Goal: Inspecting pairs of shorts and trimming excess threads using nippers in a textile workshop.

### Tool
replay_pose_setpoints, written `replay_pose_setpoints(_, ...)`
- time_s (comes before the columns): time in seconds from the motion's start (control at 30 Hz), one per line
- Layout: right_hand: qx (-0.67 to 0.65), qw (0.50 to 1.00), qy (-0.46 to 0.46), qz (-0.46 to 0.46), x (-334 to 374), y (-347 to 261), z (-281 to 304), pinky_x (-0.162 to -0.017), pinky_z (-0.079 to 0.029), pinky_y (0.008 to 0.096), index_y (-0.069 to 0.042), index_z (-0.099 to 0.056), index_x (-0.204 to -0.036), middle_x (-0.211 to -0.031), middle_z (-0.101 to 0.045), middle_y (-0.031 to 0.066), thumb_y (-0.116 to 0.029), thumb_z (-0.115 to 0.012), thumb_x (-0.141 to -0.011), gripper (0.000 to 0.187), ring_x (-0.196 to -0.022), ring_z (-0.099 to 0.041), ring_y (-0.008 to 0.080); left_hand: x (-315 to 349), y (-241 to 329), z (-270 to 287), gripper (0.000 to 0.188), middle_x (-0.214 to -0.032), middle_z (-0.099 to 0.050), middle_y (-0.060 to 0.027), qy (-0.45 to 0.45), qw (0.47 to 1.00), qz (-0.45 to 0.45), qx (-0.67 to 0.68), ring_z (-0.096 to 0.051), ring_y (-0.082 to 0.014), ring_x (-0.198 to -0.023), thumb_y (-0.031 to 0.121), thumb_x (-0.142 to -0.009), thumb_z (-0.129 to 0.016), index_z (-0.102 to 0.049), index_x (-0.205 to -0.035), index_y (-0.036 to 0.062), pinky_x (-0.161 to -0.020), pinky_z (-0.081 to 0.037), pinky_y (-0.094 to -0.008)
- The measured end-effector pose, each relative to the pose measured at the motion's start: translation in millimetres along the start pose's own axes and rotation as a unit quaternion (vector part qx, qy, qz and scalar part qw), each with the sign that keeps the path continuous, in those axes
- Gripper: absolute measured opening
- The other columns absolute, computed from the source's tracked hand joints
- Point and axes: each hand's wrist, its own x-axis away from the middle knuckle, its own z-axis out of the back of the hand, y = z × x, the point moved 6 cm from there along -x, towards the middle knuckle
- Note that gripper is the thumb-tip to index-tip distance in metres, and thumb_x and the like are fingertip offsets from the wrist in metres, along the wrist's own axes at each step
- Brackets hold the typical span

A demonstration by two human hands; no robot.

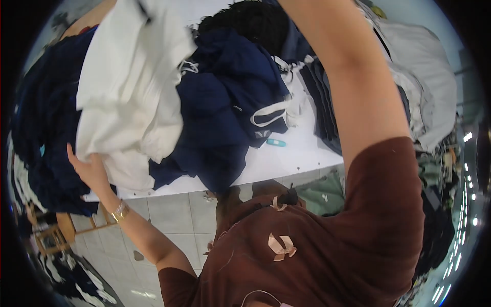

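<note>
Far-left pile: a big dark navy heap of cloth (pixel 46 117) down the left side of the frame.
Left hand: the left hand (pixel 93 174) is lower left, right at the white garment's bottom edge, one finger sticking out, the rest partly hidden, so can't tell if it's really gripping. Gold-coloured band (pixel 120 211) on the wrist.
White garment: the white garment (pixel 130 102) hangs from the top edge of the frame down to that hand, kinda blurry up top.
Middle: crumpled navy clothes (pixel 220 107) on the white worktop (pixel 302 161), with a black heap (pixel 250 25) behind, top centre.
Small stuff: white strap loop (pixel 268 113), then a little teal item (pixel 276 143) just below.
Right hand: past the top edge, so can't tell what it's doing; only the raised right arm (pixel 353 66) shows.
Far right: pale grey cloth (pixel 429 71), upper right.
</note>
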Motion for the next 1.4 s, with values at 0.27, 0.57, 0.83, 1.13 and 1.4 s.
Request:
replay_pose_setpoints(0.27, -0.155, 0.945, -0.191, -0.216, 318.6, 14.7, -173.9, -0.068, -0.052, 0.0347, -0.005, -0.070, -0.082, -0.076, -0.068, 0.0114, -0.024, -0.069, -0.077, 0.020, -0.071, -0.067, 0.0236, 70.6, 54.3, -58.4, 0.042, -0.119, -0.055, -0.0143, -0.127, 0.991, -0.012, 0.039, -0.048, -0.0297, -0.116, 0.017, -0.083, -0.065, -0.052, -0.121, 0.0049, -0.097, -0.035, -0.0399)
replay_pose_setpoints(0.57, -0.442, 0.816, 0.057, -0.368, 341.9, -57.1, -262.9, -0.056, -0.049, 0.0309, -0.001, -0.068, -0.084, -0.066, -0.065, 0.0110, -0.020, -0.059, -0.084, 0.020, -0.057, -0.063, 0.0204, 124.3, 154.9, -117.4, 0.030, -0.111, -0.055, -0.0170, -0.195, 0.969, -0.093, 0.118, -0.047, -0.0345, -0.114, 0.011, -0.080, -0.067, -0.058, -0.108, 0.0046, -0.096, -0.038, -0.0404)
replay_pose_setpoints(0.83, -0.825, 0.450, -0.052, -0.337, 433.6, -42.1, -213.4, -0.052, -0.047, 0.0245, 0.004, -0.059, -0.110, -0.065, -0.060, 0.0072, -0.009, -0.056, -0.090, 0.025, -0.054, -0.059, 0.0162, 123.9, 70.8, -131.9, 0.059, -0.112, -0.054, -0.0230, -0.174, 0.977, 0.006, -0.127, -0.050, -0.0394, -0.105, 0.030, -0.078, -0.069, -0.046, -0.127, 0.0058, -0.086, -0.041, -0.0449)
replay_pose_setpoints(1.13, -0.890, 0.437, -0.015, -0.130, 302.5, -47.6, -189.4, -0.074, -0.052, 0.0327, -0.005, -0.050, -0.095, -0.080, -0.064, 0.0127, 0.003, -0.047, -0.083, 0.014, -0.077, -0.066, 0.0247, -15.7, 25.6, -93.2, 0.015, -0.071, -0.044, 0.0032, 0.031, 0.985, 0.003, 0.172, -0.038, -0.0063, -0.066, 0.017, -0.090, -0.058, -0.053, -0.082, 0.0042, -0.061, -0.034, -0.0210)
replay_pose_setpoints(1.4, -0.587, 0.731, 0.010, -0.347, 165.1, -24.2, -263.1, -0.049, -0.039, 0.0219, -0.004, -0.069, -0.087, -0.064, -0.057, -0.0007, -0.019, -0.061, -0.084, 0.018, -0.055, -0.049, 0.0046, -173.4, 40.3, -30.6, 0.023, -0.080, -0.056, -0.0066, 0.175, 0.972, -0.042, 0.148, -0.051, -0.0158, -0.074, 0.023, -0.091, -0.055, -0.054, -0.089, 0.0003, -0.072, -0.043, -0.0282)
